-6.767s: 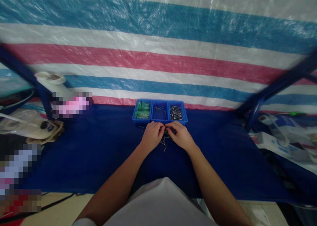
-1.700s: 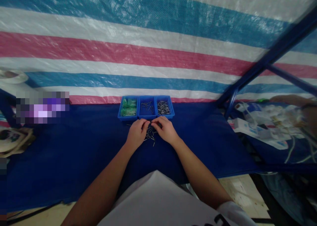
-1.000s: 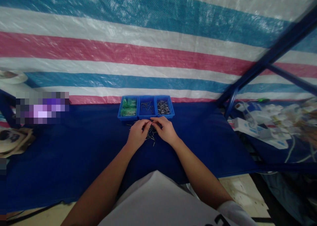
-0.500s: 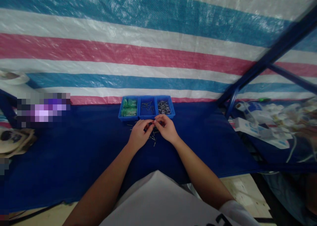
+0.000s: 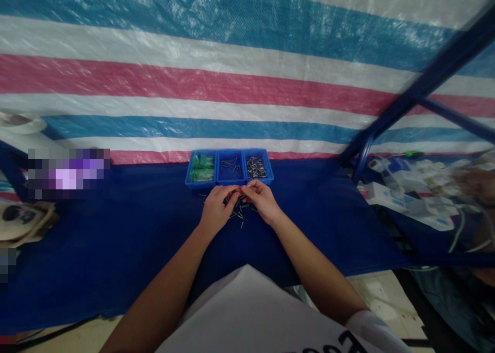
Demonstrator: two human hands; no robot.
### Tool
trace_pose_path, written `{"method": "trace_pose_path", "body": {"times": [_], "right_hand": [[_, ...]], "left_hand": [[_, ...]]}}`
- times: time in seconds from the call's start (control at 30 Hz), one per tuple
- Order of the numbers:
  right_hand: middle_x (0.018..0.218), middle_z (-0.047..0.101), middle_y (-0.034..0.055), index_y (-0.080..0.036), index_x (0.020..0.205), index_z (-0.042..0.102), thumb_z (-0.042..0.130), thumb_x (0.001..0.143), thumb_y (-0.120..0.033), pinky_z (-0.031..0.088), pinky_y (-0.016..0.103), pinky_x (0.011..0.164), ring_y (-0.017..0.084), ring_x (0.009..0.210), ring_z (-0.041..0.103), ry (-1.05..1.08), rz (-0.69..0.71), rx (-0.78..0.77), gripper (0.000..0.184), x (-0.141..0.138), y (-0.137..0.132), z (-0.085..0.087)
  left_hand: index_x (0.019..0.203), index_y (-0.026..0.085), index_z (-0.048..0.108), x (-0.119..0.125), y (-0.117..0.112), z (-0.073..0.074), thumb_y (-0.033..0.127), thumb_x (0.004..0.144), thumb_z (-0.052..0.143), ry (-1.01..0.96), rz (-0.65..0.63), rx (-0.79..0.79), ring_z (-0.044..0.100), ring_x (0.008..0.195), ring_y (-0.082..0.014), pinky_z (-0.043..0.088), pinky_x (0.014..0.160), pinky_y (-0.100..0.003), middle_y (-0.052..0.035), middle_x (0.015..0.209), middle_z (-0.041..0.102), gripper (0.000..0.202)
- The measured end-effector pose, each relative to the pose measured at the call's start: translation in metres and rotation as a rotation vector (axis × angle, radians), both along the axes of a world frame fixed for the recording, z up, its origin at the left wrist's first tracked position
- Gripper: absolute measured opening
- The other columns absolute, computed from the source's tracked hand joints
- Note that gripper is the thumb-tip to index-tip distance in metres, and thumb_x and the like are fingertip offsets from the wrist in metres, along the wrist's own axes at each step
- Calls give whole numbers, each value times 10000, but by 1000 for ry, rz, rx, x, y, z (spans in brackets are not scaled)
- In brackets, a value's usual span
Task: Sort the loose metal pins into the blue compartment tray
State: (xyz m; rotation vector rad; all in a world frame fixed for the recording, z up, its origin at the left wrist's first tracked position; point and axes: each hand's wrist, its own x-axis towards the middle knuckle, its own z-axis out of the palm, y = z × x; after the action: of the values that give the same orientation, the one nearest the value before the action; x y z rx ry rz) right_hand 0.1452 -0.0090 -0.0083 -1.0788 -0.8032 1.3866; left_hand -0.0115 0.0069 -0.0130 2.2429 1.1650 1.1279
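Note:
My left hand and my right hand meet at the fingertips over the blue surface, both closed in a pinch. Whatever sits between the fingertips is too small and hidden to name. Beneath and between the hands lies a loose pile of thin metal pin-like pieces. Just beyond stand three joined blue bins. The left bin holds green and clear small packets, the middle bin a few thin metal pieces, and the right bin a heap of short metal pieces.
A striped plastic sheet hangs behind the blue-covered table. At right rises a blue metal frame, with a white box and plastic bags beyond it. A cardboard-coloured bag rests at the far left.
My right hand's fingers have shifted slightly, and more of the loose metal pile shows between the hands. My left hand stays nearly in place. The bins look the same.

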Motion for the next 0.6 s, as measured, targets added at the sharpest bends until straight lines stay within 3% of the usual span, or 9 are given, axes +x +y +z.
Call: {"method": "trace_pose_path", "body": {"times": [0.33, 0.5, 0.6], "right_hand": [[787, 718, 32, -188, 770, 615, 782, 646, -544, 498, 238, 582, 165, 745, 685, -34, 59, 13, 413, 0, -2, 0], [856, 716, 35, -198, 786, 616, 749, 688, -543, 491, 243, 597, 158, 753, 667, -125, 25, 76, 382, 3, -2, 3], [760, 686, 13, -197, 783, 630, 745, 690, -538, 473, 243, 580, 132, 655, 618, -184, -7, 83, 372, 5, -1, 2]], "left_hand": [[974, 209, 658, 0, 0, 2, 334, 925, 495, -2, 13, -48, 623, 812, -164, 500, 785, -309, -43, 896, 691, 211], [968, 209, 646, 0, 0, -2, 354, 906, 520, -41, 14, -79, 619, 750, -150, 504, 739, -295, -30, 842, 678, 202], [956, 211, 656, 1, 0, -6, 383, 888, 552, -53, -10, -80, 613, 719, -143, 506, 719, -282, -20, 809, 673, 212]]}}
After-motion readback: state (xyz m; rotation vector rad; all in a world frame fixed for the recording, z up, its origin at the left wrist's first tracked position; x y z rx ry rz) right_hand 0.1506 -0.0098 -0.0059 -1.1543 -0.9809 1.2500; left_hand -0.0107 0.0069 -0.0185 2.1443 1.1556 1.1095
